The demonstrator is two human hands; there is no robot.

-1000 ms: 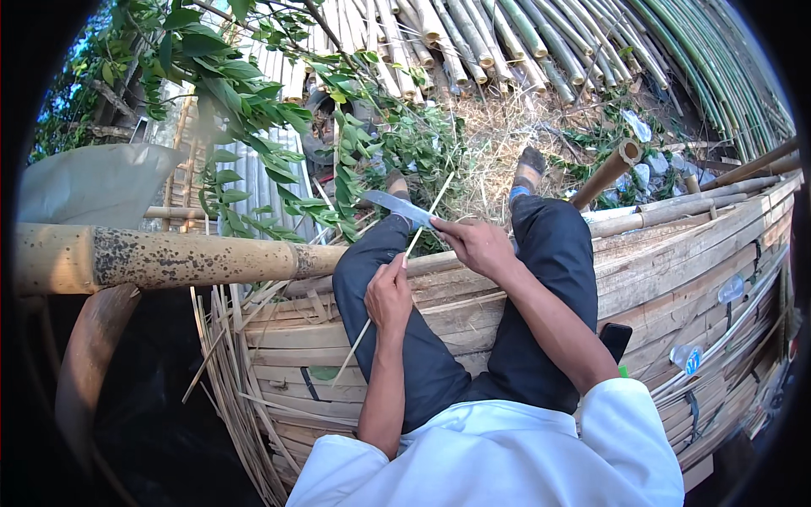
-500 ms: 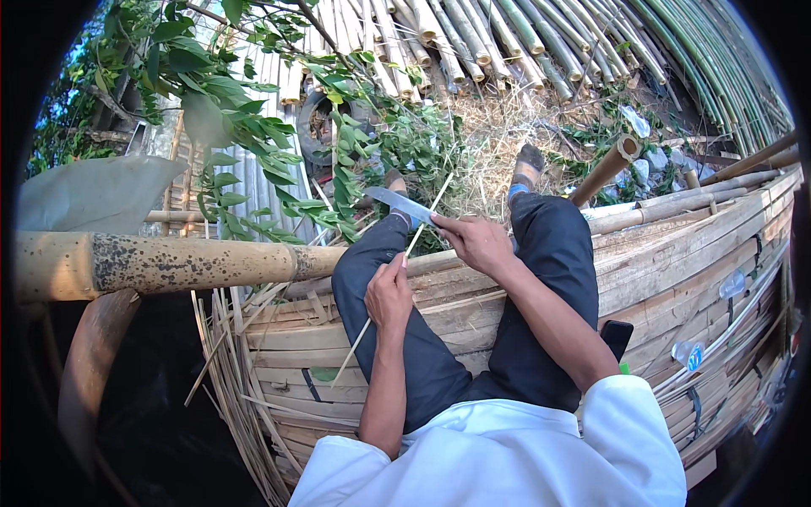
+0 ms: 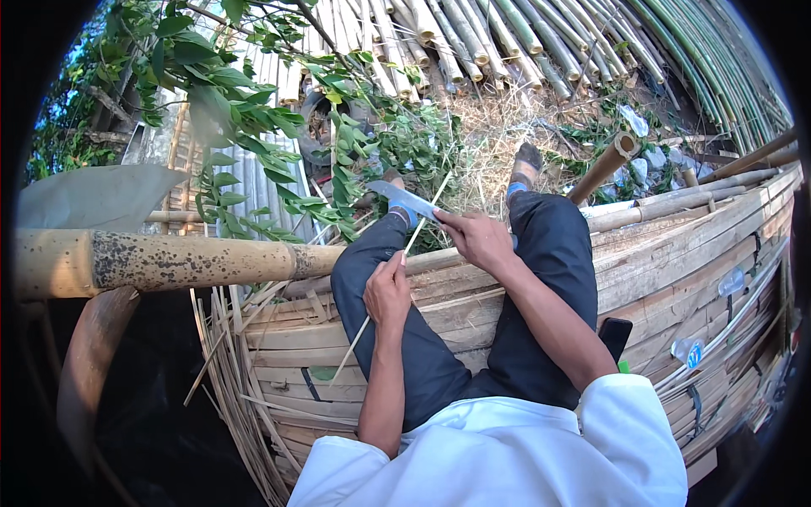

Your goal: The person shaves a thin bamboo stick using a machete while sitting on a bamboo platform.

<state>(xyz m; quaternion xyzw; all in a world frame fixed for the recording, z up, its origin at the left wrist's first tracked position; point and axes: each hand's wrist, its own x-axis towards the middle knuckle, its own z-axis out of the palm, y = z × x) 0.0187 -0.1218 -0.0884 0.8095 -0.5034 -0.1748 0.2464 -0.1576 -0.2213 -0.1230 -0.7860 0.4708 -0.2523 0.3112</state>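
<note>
I sit on a stack of flat bamboo slats point(image 3: 676, 253), legs in dark trousers stretched forward. My left hand point(image 3: 387, 291) grips a thin pale bamboo strip point(image 3: 372, 317) that runs from below my knee up past the blade. My right hand point(image 3: 477, 239) is closed on the handle of a broad knife point(image 3: 404, 201). The grey blade points left and lies against the strip just above my left hand.
A thick spotted bamboo pole point(image 3: 169, 260) lies across the left. Leafy green branches point(image 3: 245, 110) hang over it. Many bamboo poles point(image 3: 507, 34) are stacked at the top. A cut bamboo tube point(image 3: 604, 165) leans by my right foot. A dark phone-like object point(image 3: 614, 336) rests near my right hip.
Hands, knife and strip stay almost where they were; the view has shifted slightly.
</note>
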